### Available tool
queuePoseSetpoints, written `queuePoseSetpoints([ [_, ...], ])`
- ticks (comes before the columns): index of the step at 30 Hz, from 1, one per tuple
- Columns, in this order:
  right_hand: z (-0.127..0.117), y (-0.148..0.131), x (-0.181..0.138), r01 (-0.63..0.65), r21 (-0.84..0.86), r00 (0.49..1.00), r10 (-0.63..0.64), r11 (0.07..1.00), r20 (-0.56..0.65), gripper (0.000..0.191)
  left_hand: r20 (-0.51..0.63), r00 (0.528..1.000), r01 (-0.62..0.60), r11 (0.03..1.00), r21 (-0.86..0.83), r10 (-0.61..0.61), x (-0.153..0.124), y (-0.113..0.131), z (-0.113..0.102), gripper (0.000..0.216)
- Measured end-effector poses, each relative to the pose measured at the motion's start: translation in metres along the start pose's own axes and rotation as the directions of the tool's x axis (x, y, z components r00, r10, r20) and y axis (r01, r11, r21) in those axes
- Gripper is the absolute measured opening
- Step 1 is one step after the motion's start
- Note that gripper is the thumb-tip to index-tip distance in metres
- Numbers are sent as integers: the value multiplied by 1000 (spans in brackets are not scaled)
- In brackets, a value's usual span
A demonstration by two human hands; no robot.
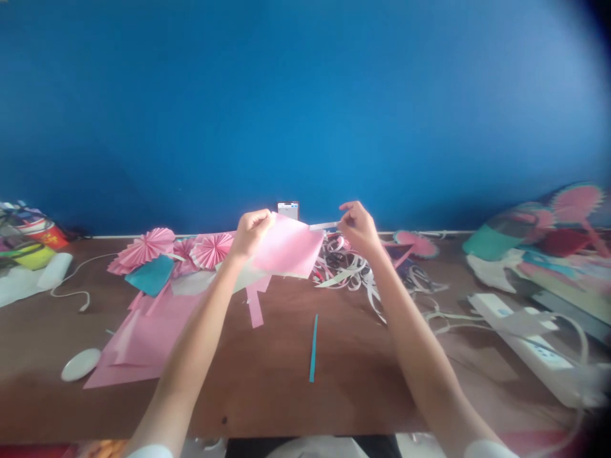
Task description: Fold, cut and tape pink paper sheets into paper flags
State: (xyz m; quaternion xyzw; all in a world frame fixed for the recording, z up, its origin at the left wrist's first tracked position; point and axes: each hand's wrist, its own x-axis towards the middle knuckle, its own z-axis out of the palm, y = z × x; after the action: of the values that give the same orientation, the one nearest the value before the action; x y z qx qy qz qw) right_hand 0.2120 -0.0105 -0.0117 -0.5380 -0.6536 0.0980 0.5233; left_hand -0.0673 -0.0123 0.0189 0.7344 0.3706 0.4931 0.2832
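Evidently, both hands work above a dark brown, smooth-topped table (267, 401), on which a narrow, straight strip of teal paper (313, 348) serves as the landmark. The bare left hand (252, 233), beyond the teal strip and to its left, is clenched on the upper left part of a pale pink, four-sided sheet of paper (291, 245). This sheet is held up off the table, beyond the teal strip, tilted and with its lower edge free. The bare right hand (358, 227), beyond the teal strip and to its right, appears to pinch the outer end of a thin, flat white strip (323, 226), whose inner end meets the sheet's upper right corner; whether the two are stuck together cannot be told.

The step in hand is judged to be drawing the white strip away from the sheet. A slow, even pull, kept low and close to the line of the edge, should spare the corner from tearing; a left-hand hold nearer that corner would steady the paper without creasing its middle. A loose heap of curled white and dark strips (351, 267), lying beyond the teal strip and to its right, could snag a trailing end, so lifting the work well above it seems prudent
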Motion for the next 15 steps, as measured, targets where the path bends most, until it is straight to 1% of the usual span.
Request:
queuePoseSetpoints([
  [2, -4, 17, 4, -73, -72, 997, 73, 995, -9, 34, -38, 999, -21, 1000, 23, 22, 3, -1, -10, 34],
  [5, -14, 38, 9, -232, -196, 972, 222, 953, -74, 37, -53, 997, -62, 998, 17, 63, 5, -1, -23, 34],
  [7, -22, 49, 11, -344, -242, 937, 315, 907, -149, 36, -73, 992, -101, 995, 10, 102, 6, -1, -29, 33],
  [9, -32, 57, 11, -449, -269, 890, 398, 852, -224, 34, -101, 987, -126, 992, 7, 126, 6, 0, -34, 32],
  [10, -36, 60, 10, -502, -277, 860, 438, 819, -263, 33, -118, 985, -127, 992, 6, 127, 6, -1, -37, 32],
  [12, -45, 65, 8, -558, -279, 823, 476, 782, -310, 33, -153, 983, -102, 995, -5, 100, 6, -2, -40, 32],
  [14, -52, 68, 7, -581, -272, 804, 487, 767, -342, 32, -181, 982, -66, 997, -38, 58, 6, -3, -43, 32],
  [15, -54, 69, 6, -586, -267, 798, 488, 765, -354, 31, -177, 984, -41, 998, -56, 31, 6, -3, -44, 32],
])
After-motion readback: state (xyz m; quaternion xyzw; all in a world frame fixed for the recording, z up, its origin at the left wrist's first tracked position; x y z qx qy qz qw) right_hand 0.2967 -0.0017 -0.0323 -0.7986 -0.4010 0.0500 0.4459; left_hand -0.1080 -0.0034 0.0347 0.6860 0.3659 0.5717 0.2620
